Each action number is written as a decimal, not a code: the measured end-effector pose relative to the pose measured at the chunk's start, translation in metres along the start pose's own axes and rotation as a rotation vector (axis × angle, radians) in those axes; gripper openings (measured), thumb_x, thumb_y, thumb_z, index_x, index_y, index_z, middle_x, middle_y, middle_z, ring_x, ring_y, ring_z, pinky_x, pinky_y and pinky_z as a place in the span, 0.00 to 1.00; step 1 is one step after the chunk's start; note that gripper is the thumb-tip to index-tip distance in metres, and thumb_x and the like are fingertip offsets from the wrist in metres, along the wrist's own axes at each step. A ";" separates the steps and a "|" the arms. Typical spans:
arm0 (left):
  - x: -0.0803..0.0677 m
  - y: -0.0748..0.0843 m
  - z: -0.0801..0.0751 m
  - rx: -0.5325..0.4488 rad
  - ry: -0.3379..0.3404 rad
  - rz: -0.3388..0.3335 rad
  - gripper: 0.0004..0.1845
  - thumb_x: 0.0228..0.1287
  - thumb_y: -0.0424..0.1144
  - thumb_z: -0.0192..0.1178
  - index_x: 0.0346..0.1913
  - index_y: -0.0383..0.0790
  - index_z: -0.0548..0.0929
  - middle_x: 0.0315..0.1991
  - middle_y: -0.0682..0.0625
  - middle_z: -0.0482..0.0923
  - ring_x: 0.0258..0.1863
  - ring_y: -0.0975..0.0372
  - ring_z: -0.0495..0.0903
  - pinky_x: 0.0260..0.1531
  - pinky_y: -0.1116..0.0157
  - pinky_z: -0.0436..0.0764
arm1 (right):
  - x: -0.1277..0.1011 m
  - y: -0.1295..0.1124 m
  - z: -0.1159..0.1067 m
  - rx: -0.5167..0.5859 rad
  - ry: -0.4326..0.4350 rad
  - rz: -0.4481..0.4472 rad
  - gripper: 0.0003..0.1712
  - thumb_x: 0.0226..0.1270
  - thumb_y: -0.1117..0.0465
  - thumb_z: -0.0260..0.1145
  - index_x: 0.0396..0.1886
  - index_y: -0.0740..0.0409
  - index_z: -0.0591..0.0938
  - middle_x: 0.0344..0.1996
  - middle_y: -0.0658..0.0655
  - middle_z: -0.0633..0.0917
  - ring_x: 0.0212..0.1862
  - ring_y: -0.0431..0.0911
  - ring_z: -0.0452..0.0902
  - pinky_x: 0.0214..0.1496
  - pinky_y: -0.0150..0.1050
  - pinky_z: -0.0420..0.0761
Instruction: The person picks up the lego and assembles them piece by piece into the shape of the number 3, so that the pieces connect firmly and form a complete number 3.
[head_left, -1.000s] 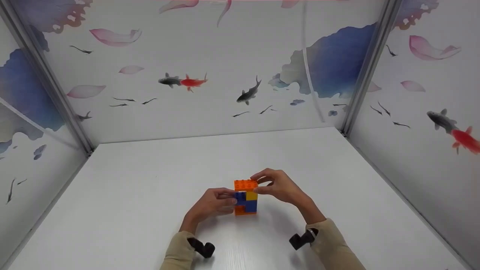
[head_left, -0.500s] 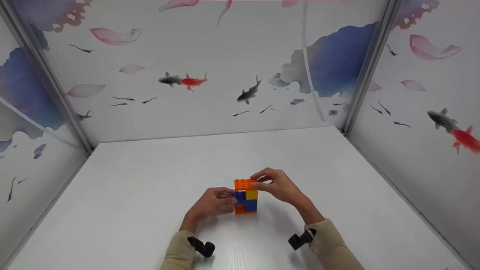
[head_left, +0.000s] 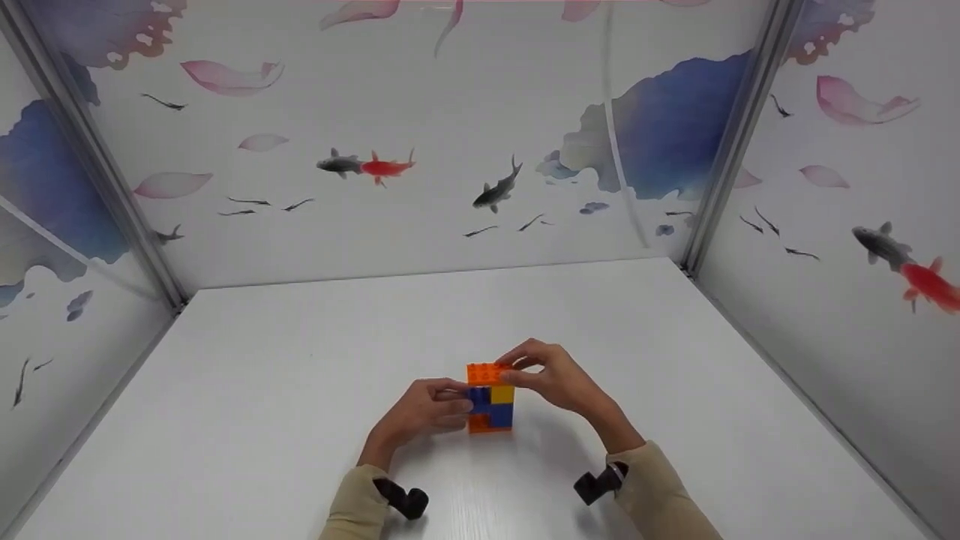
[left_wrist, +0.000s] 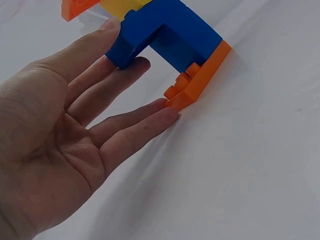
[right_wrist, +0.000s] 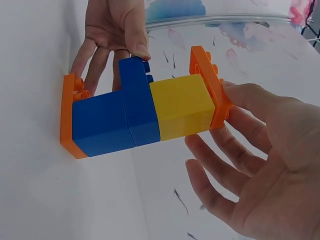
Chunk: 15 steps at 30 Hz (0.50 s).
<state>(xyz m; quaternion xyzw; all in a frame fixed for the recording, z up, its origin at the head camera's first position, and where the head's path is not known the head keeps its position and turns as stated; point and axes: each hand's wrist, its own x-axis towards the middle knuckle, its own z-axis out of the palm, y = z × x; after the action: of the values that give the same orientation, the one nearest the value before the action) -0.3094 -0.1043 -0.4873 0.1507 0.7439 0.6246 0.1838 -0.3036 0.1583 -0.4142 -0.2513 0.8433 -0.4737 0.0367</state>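
Note:
A small stack of toy building bricks stands upright on the white table. An orange plate (right_wrist: pixel 66 122) forms its base, bearing a blue block (right_wrist: pixel 102 125). Above that, a second blue brick (right_wrist: pixel 140 107) juts out to the left beneath a yellow block (right_wrist: pixel 182 107). Another orange plate (head_left: pixel 482 373) sits on top, overhanging leftward. My left hand (head_left: pixel 424 412) pinches the jutting blue brick between thumb and fingers; its lower fingertips touch the base plate in the left wrist view. With thumb and fingers, my right hand (head_left: pixel 551 375) pinches the top orange plate at its right end.
The white table (head_left: pixel 300 450) spreads around the stack. Printed panels (head_left: pixel 420 247) with fish and petals enclose it at the back and both sides, joined by metal posts. A black wrist camera (head_left: pixel 405 499) sits on each sleeve.
My right thumb has shifted slightly up and left on the top orange plate. The left hand and the stack have stayed in place.

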 end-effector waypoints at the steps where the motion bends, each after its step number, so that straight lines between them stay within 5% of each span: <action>1: 0.000 0.000 0.000 0.000 0.001 -0.002 0.27 0.63 0.49 0.69 0.61 0.37 0.80 0.59 0.39 0.82 0.54 0.52 0.85 0.53 0.55 0.86 | 0.000 -0.001 0.000 -0.007 0.000 0.000 0.13 0.69 0.51 0.68 0.49 0.49 0.87 0.49 0.55 0.84 0.55 0.53 0.82 0.57 0.49 0.85; 15: -0.001 -0.001 0.001 0.005 0.005 -0.002 0.28 0.62 0.49 0.70 0.61 0.38 0.80 0.60 0.39 0.82 0.54 0.53 0.85 0.53 0.56 0.86 | -0.001 -0.004 0.001 -0.026 -0.034 0.030 0.15 0.71 0.50 0.66 0.52 0.49 0.87 0.48 0.54 0.80 0.54 0.52 0.79 0.50 0.46 0.87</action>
<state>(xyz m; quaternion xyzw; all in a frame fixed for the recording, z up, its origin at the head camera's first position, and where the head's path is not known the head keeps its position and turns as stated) -0.3083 -0.1040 -0.4884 0.1490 0.7461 0.6228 0.1823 -0.3007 0.1566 -0.4121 -0.2473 0.8522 -0.4577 0.0549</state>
